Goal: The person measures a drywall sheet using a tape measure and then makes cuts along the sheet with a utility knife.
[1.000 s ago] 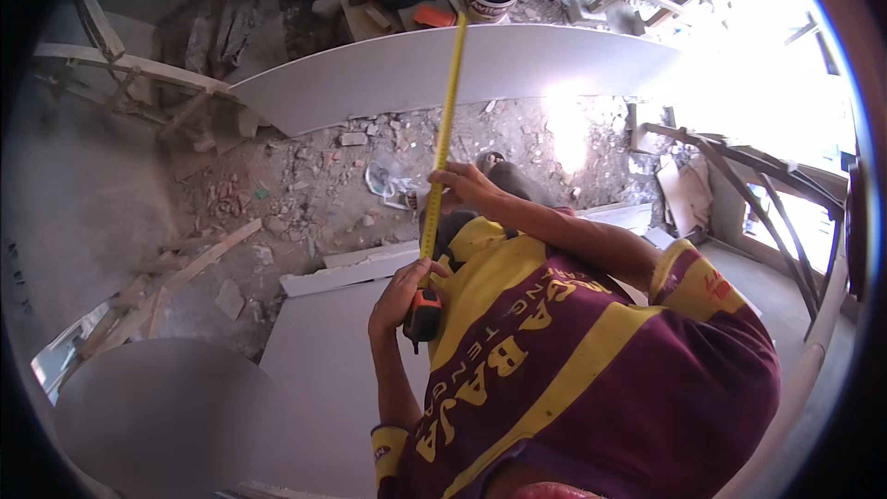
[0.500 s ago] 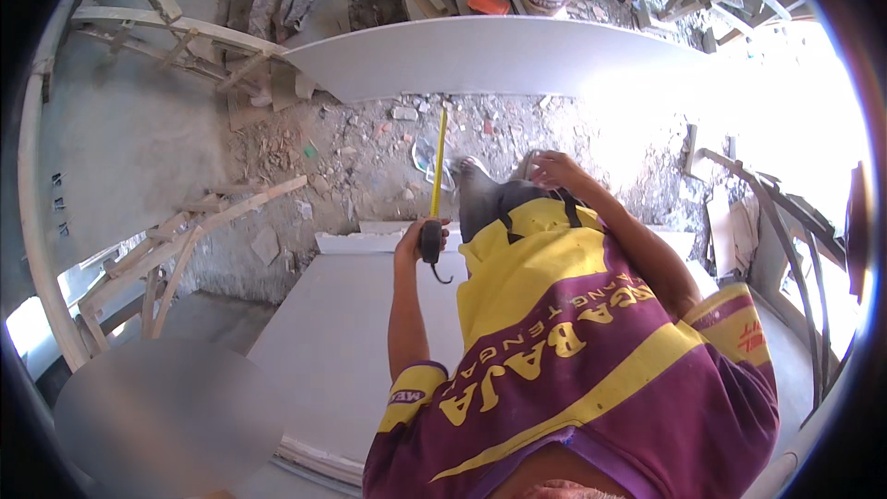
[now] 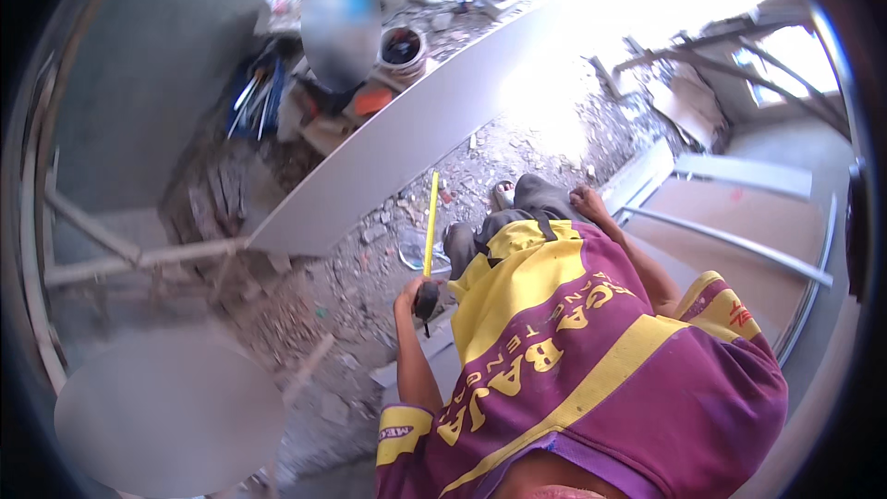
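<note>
My left hand (image 3: 409, 298) is closed around a dark tape measure (image 3: 427, 301), held out in front of my left side. Its yellow blade (image 3: 431, 222) sticks out straight and stiff, away from me toward a long pale board (image 3: 397, 139). In the picture the blade's far tip lies close to the board's near edge; whether they touch, I cannot tell. My right hand (image 3: 586, 203) is beside my right thigh with its fingers curled in. Anything inside those fingers is hidden.
Rubble (image 3: 370, 314) covers the ground around my feet. Beyond the long board stand a bucket (image 3: 403, 48) with dark contents and an orange object (image 3: 372, 101). Flat panels (image 3: 730, 212) lie to my right, and wooden framing (image 3: 139, 259) stands at the left. Strong glare washes out the upper right.
My view has turned to the right, so the long board now runs diagonally and the panels appear at my right. The tape measure stays in my left hand, blade out. My right hand's fingers look more curled.
</note>
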### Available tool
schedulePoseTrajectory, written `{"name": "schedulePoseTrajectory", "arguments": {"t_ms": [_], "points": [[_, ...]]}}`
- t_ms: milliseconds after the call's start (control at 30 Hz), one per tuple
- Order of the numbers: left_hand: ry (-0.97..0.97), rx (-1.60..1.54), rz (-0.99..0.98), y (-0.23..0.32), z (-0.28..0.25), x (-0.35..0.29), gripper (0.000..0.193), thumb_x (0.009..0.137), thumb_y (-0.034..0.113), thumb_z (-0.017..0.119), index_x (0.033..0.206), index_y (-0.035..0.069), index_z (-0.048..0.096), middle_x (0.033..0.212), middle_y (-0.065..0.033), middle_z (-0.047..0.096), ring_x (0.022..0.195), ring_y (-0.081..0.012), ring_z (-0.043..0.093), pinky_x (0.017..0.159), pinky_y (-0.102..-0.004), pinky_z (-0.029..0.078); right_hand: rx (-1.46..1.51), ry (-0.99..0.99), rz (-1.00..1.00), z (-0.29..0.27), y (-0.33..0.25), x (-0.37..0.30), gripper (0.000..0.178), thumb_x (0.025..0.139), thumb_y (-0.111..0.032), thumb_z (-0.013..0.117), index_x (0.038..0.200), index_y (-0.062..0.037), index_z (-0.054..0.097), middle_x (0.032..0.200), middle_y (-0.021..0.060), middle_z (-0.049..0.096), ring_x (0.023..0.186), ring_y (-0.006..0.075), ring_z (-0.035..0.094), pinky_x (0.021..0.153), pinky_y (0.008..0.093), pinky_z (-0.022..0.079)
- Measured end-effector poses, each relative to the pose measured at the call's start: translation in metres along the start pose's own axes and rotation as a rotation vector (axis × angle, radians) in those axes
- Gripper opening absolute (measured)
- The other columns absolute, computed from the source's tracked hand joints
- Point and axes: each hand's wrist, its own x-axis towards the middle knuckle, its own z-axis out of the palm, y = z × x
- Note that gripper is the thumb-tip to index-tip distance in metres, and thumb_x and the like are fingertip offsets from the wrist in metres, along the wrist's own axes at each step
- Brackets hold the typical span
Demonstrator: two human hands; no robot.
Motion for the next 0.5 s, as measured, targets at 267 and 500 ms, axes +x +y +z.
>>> {"name": "schedulePoseTrajectory", "arguments": {"t_ms": [267, 500], "points": [[-0.028, 1.428, 0.353, 0.125, 0.078, 0.007, 0.032, 0.101, 0.024, 0.060, 0.114, 0.006, 0.084, 0.101, -0.0174, 0.082, 0.093, -0.0293, 0.080, 0.088, -0.0394, 0.060, 0.342, 0.141, 0.615, 0.094, 0.146, -0.114, 0.035, 0.101, -0.028, 0.068, 0.115, 0.0036, 0.076, 0.100, 0.0230, 0.080, 0.093, 0.0324, 0.077, 0.085, 0.0442, 0.059], [0.193, 1.809, 0.464, 0.272, 0.181, 0.014, 0.028, 0.100, 0.024, 0.063, 0.110, 0.009, 0.084, 0.110, -0.0251, 0.078, 0.111, -0.0411, 0.076, 0.095, -0.0529, 0.060, 0.541, 0.031, 0.626, 0.088, 0.128, -0.094, 0.035, 0.102, -0.028, 0.067, 0.115, 0.0034, 0.075, 0.099, 0.0212, 0.080, 0.090, 0.0310, 0.077, 0.084, 0.0436, 0.059]]}}
